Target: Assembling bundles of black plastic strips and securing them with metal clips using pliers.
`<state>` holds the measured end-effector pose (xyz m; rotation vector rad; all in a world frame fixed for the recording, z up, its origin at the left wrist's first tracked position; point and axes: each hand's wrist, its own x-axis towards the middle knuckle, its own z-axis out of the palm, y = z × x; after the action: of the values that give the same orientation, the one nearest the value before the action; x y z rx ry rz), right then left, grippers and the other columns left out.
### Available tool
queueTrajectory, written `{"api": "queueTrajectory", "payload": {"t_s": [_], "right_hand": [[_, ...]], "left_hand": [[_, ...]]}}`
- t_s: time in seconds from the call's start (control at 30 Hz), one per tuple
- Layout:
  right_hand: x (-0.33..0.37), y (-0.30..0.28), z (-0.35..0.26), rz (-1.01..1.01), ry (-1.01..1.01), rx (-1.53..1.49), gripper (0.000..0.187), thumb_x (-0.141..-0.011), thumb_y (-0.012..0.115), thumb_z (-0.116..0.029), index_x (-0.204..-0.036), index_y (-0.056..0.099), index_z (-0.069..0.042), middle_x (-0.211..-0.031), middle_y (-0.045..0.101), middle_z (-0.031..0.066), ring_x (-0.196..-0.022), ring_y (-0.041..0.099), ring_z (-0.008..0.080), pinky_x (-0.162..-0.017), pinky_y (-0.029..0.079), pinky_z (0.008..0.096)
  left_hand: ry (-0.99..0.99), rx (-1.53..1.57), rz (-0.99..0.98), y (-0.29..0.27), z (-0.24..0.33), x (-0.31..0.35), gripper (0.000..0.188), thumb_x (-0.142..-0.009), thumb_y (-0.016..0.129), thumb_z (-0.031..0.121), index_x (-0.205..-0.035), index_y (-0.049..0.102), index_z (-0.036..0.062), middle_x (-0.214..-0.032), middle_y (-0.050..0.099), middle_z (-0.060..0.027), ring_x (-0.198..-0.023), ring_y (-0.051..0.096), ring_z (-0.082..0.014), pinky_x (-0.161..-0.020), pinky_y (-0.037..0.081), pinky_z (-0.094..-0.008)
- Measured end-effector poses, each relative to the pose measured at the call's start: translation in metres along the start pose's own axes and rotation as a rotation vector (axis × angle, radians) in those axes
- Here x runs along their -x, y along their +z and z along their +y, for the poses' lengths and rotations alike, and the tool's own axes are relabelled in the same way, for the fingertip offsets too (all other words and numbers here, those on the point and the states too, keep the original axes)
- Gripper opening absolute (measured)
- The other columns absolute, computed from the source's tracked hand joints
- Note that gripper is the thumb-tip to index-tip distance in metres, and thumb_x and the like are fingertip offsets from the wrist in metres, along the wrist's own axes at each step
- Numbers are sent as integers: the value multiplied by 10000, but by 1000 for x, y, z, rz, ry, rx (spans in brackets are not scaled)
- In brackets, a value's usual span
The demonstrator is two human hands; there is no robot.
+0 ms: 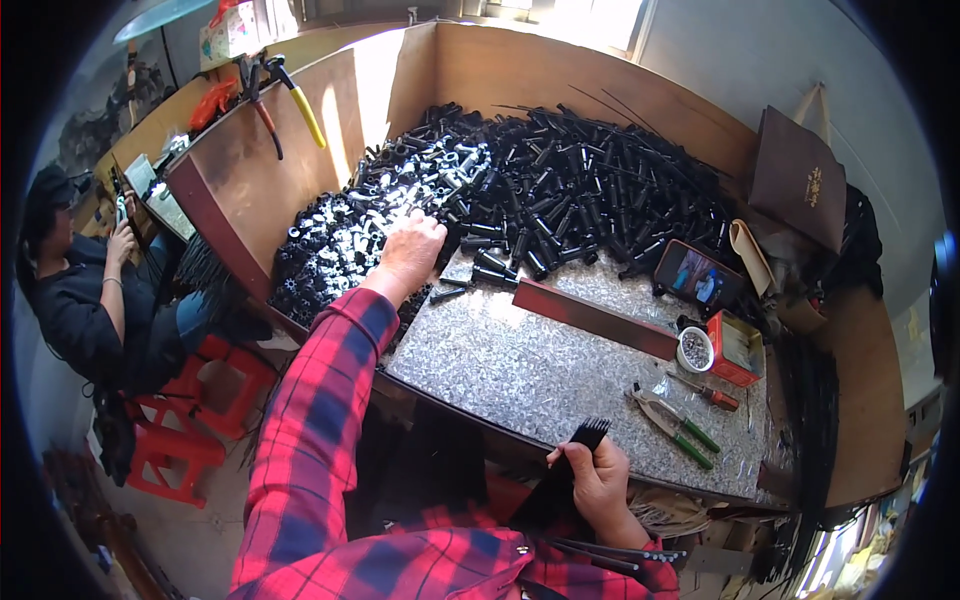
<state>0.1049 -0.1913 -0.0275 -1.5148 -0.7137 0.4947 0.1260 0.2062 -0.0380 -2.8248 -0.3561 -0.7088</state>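
Table (500, 370), right side: green-handled pliers (687, 424) lay near a screwdriver (714, 397). White cup (695, 350) stood just beside a red tin (737, 352); phone (697, 277) beyond, screen lit. Yellow-handled hammer (303, 112) hung on the left board (225, 200). Dark bag (798, 180) hung at the right wall (770, 60). Red stools (180, 448) stood left, near a seated person (75, 310).

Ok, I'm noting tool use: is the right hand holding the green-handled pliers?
No, the green-handled pliers lie on the tabletop, and the right hand grips a black bundle.
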Motion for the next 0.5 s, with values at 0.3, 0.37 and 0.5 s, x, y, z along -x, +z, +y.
{"api": "queueTrajectory", "payload": {"t_s": [0.3, 0.37, 0.5], "right_hand": [[-4, 2, -5, 12, -33, 107, 217, -958, 514, -172, -874, 589, 13, -769, 641, 60, -697, 593, 110, -649, 481, 249], [-6, -3, -6, 27, -36, 141, 224, -958, 513, -177, -873, 598, 12, -774, 645, 55, -701, 593, 108, -646, 476, 249], [-8, -1, -8, 3, -19, 91, 252, -962, 509, -203, -847, 606, -1, -765, 645, 41, -705, 591, 98, -641, 469, 243]], "left_hand": [[-178, 396, 388, -29, 23, 9, 139, -769, 638, 54, -878, 646, -32, -957, 629, -177, -952, 573, -325, -888, 439, -392], [-196, 732, 381, -61, 63, 10, 115, -842, 586, 26, -922, 634, -41, -979, 635, -159, -866, 611, -247, -765, 487, -324], [-445, 1680, 89, -97, 136, 45, 204, -922, 517, 45, -1116, 569, 6, -985, 635, -50, -839, 568, -76, -700, 473, -226]]}}
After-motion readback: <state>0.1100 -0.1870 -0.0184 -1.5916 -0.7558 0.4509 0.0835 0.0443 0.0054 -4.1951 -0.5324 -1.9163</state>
